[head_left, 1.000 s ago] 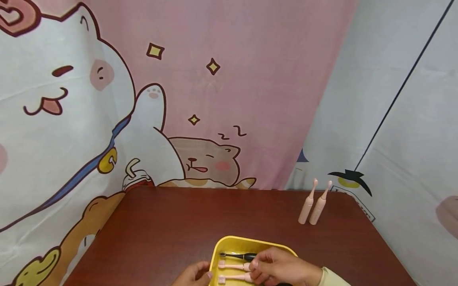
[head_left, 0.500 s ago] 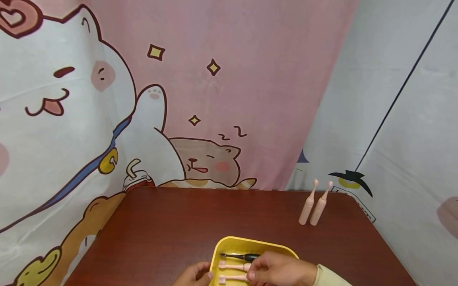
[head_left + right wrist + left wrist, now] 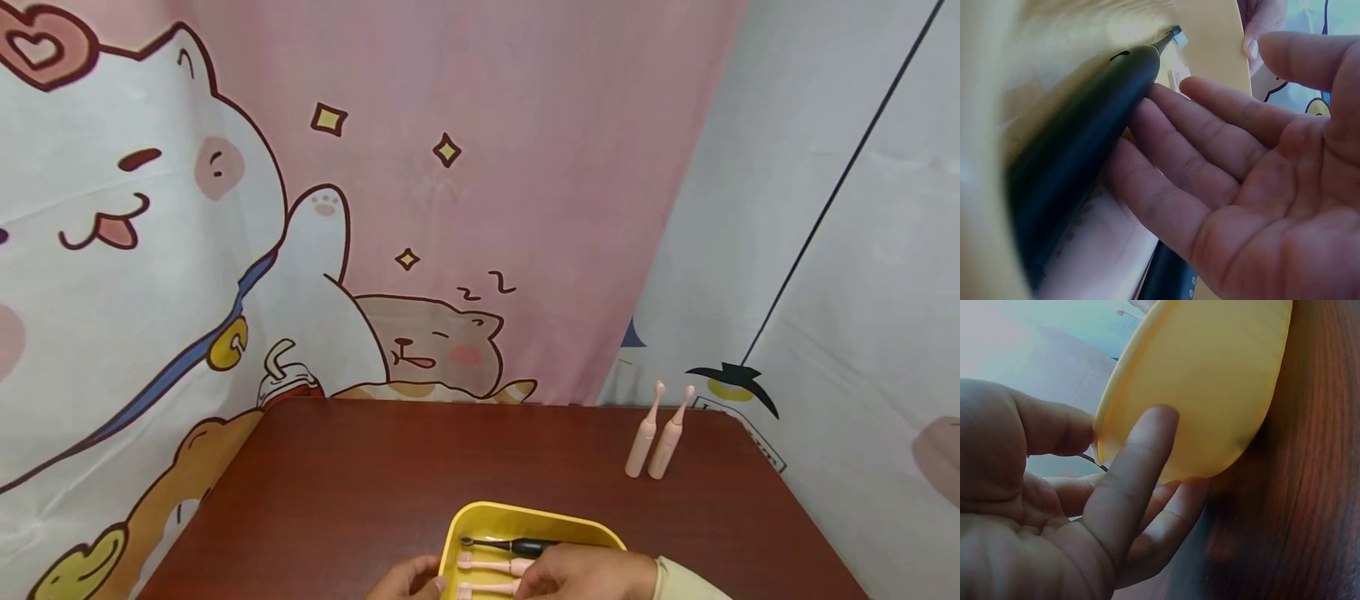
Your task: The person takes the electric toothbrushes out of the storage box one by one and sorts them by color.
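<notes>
A yellow tray (image 3: 540, 514) stands at the front of the table. My left hand (image 3: 408, 579) grips its left end, thumb at the rim and fingers against the outer wall (image 3: 1222, 387). Inside lie a black electric toothbrush (image 3: 528, 547) and two pink ones, the upper pink toothbrush (image 3: 487, 566) and the lower pink toothbrush (image 3: 487, 590), heads to the left. My right hand (image 3: 588, 575) reaches over their handles, hiding part of them. In the right wrist view its fingers are nearly straight, tips beside the black handle (image 3: 1085, 137), thumb apart. A second dark handle (image 3: 1169, 275) shows beneath.
Two pink electric toothbrushes, the left one (image 3: 642, 446) and the right one (image 3: 666, 448), stand upright at the back right of the brown table (image 3: 360, 475). Behind it hangs a cartoon-printed cloth (image 3: 555, 208).
My right hand has shifted a little inside the tray, and its thumb and fingers have come away from their earlier pinching pose. The left hand keeps its grip. The head view has tilted up slightly.
</notes>
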A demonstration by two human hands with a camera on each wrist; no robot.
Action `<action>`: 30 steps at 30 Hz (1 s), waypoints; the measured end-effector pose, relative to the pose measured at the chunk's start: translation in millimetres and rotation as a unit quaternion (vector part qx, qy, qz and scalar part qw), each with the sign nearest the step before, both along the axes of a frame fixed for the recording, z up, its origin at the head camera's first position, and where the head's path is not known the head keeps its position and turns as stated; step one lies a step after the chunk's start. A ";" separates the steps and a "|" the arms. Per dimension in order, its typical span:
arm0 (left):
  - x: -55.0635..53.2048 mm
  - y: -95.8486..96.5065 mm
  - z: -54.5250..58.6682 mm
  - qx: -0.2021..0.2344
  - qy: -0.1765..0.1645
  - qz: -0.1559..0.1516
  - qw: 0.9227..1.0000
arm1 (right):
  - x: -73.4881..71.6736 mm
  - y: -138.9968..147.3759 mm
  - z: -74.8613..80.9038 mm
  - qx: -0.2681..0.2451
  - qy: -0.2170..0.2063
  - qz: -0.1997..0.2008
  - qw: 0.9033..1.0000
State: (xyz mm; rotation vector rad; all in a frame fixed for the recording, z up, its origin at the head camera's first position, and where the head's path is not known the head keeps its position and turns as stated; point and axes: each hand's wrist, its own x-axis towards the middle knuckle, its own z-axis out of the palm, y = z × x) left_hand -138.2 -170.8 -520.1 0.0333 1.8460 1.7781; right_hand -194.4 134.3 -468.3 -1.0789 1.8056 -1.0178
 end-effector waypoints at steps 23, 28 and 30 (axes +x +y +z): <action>2.6 4.7 -2.5 -0.011 0.054 -0.004 0.998 | -9.0 -15.7 5.5 0.103 -0.042 0.095 0.989; 1.9 6.1 4.4 -0.035 0.051 0.009 0.998 | -14.2 -19.5 8.0 0.146 -0.029 0.107 0.983; -1.2 5.2 -3.4 -0.032 0.049 0.009 0.998 | -15.6 -19.8 8.7 0.165 0.002 0.129 0.978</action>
